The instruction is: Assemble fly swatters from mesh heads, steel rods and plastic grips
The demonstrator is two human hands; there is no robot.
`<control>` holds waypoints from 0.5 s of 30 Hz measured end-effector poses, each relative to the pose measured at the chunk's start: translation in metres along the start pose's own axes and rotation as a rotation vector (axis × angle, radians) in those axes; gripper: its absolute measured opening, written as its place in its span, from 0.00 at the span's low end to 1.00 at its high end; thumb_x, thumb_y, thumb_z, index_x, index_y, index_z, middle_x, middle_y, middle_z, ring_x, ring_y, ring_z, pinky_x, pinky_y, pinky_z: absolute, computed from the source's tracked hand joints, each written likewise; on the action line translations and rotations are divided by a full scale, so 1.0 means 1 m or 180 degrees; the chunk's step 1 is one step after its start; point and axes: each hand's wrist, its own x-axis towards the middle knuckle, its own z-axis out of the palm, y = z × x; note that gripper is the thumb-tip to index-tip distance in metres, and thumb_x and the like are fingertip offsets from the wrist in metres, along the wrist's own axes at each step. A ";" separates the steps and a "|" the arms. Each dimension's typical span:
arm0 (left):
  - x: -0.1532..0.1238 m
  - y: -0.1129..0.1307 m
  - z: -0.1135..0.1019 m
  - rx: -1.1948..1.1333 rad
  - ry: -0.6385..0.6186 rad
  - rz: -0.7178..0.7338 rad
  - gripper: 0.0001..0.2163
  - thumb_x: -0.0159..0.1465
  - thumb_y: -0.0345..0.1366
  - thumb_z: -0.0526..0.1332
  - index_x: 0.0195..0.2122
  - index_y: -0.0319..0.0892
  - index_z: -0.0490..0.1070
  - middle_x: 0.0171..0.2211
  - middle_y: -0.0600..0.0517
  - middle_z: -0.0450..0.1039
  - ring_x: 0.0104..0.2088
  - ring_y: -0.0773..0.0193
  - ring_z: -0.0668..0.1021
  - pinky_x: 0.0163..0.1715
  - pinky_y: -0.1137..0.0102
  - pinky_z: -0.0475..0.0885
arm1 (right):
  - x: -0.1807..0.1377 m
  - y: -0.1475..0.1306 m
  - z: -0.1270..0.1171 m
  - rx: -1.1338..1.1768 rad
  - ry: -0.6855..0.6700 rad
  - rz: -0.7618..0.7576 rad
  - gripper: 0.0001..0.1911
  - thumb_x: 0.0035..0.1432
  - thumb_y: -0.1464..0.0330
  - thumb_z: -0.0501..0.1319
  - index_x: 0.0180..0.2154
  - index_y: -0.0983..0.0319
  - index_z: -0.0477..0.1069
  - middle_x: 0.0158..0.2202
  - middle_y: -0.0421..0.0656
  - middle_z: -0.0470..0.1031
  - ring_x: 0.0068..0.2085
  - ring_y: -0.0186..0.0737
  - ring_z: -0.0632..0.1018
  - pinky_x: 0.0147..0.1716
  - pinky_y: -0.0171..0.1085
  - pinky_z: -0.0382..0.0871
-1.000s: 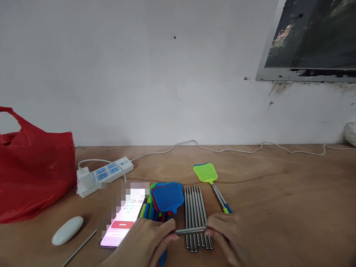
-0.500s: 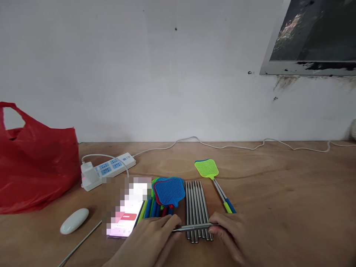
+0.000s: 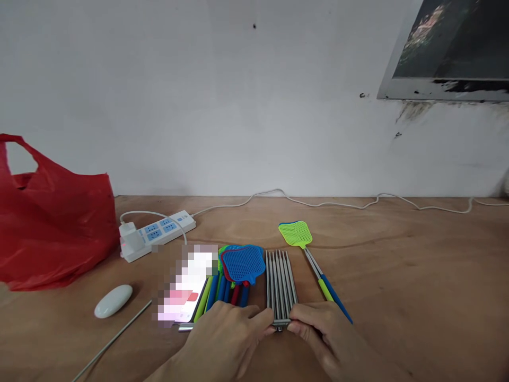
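Note:
A silver metal rod (image 3: 281, 322) lies crosswise between my two hands, over the near ends of a row of several similar metal rods (image 3: 280, 281). My left hand (image 3: 233, 331) is closed, pinching the rod's left part between thumb and finger. From the other side my right hand (image 3: 322, 329) pinches it too, also closed, leaving only a short piece visible. A metal end (image 3: 186, 328) shows left of my left hand; I cannot tell whether it belongs to the same rod. Fly-swatter heads (image 3: 244, 263) in blue, red and green lie stacked beyond my left hand, above coloured handles (image 3: 222, 292).
A green fly swatter (image 3: 296, 233) and a blue-handled one lie at right. Left are a lit phone (image 3: 194, 281), a white mouse-shaped object (image 3: 113, 301), a power strip (image 3: 170, 233) with cables, and a red plastic bag (image 3: 59, 228). A wall stands behind the table.
My hands have come closer together along the rod, so less of it shows between them. The whole view has shifted slightly, with the table things appearing higher.

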 end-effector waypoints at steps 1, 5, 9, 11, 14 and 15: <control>-0.001 -0.001 0.000 0.0008 0.0012 0.0024 0.09 0.74 0.34 0.53 0.34 0.46 0.63 0.30 0.55 0.78 0.24 0.56 0.80 0.19 0.66 0.44 | -0.001 0.001 -0.002 -0.0086 0.0024 -0.0020 0.17 0.68 0.69 0.50 0.25 0.58 0.52 0.20 0.34 0.61 0.22 0.32 0.66 0.22 0.32 0.52; -0.012 -0.020 0.008 -0.0194 0.0310 -0.0068 0.08 0.73 0.32 0.51 0.35 0.47 0.63 0.31 0.55 0.77 0.26 0.56 0.79 0.21 0.67 0.50 | -0.015 0.013 -0.019 -0.0697 0.0231 0.0162 0.17 0.71 0.67 0.50 0.27 0.58 0.62 0.21 0.35 0.66 0.22 0.33 0.69 0.23 0.32 0.56; -0.023 -0.036 0.018 -0.0346 0.0596 -0.0003 0.13 0.76 0.34 0.44 0.35 0.47 0.62 0.29 0.55 0.75 0.24 0.57 0.78 0.21 0.68 0.54 | -0.030 0.029 -0.030 -0.0829 0.0185 0.0219 0.18 0.74 0.64 0.48 0.30 0.57 0.66 0.23 0.35 0.69 0.23 0.35 0.72 0.25 0.32 0.61; -0.025 -0.037 0.019 -0.0367 0.0593 0.0024 0.13 0.76 0.34 0.44 0.36 0.47 0.62 0.30 0.54 0.75 0.25 0.57 0.78 0.21 0.68 0.55 | -0.032 0.030 -0.030 -0.0848 0.0165 0.0184 0.18 0.74 0.64 0.46 0.31 0.57 0.66 0.24 0.36 0.70 0.25 0.35 0.73 0.26 0.32 0.63; -0.022 -0.030 0.017 -0.0352 0.0493 0.0032 0.12 0.76 0.35 0.45 0.37 0.46 0.64 0.31 0.54 0.76 0.26 0.57 0.79 0.22 0.68 0.57 | -0.029 0.022 -0.028 -0.0952 -0.0025 -0.0018 0.17 0.74 0.67 0.46 0.31 0.58 0.65 0.25 0.36 0.72 0.26 0.34 0.75 0.27 0.32 0.63; -0.021 -0.027 0.015 -0.0349 0.0442 0.0036 0.12 0.76 0.35 0.46 0.37 0.46 0.64 0.31 0.54 0.76 0.26 0.56 0.79 0.22 0.68 0.57 | -0.027 0.019 -0.027 -0.0990 -0.0100 -0.0113 0.17 0.74 0.68 0.46 0.31 0.58 0.64 0.26 0.36 0.72 0.25 0.34 0.75 0.27 0.32 0.63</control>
